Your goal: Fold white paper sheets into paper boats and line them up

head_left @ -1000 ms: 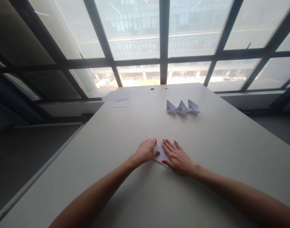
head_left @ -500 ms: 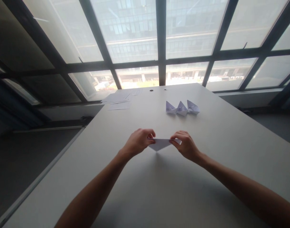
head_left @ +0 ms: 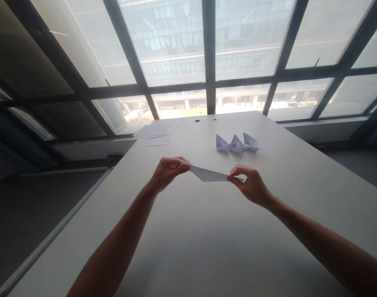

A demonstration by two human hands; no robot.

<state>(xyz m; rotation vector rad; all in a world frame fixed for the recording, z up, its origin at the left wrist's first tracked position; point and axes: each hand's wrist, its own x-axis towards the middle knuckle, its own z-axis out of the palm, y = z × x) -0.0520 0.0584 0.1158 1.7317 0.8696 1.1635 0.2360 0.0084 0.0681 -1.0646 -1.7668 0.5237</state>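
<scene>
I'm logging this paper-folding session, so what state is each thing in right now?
Folded paper: held above the table, pinched at both ends, partly folded, pulled out long.
Left hand: fingers shut on the paper's left end.
Right hand: fingers shut on the paper's right end.
Three paper boats: finished, standing in a row on the table.
Loose sheets: flat, unfolded, at the far left corner.

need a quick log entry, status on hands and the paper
Left hand and right hand each pinch one end of the folded paper, held above the table. Three paper boats beyond, apart. Nothing between.
</scene>
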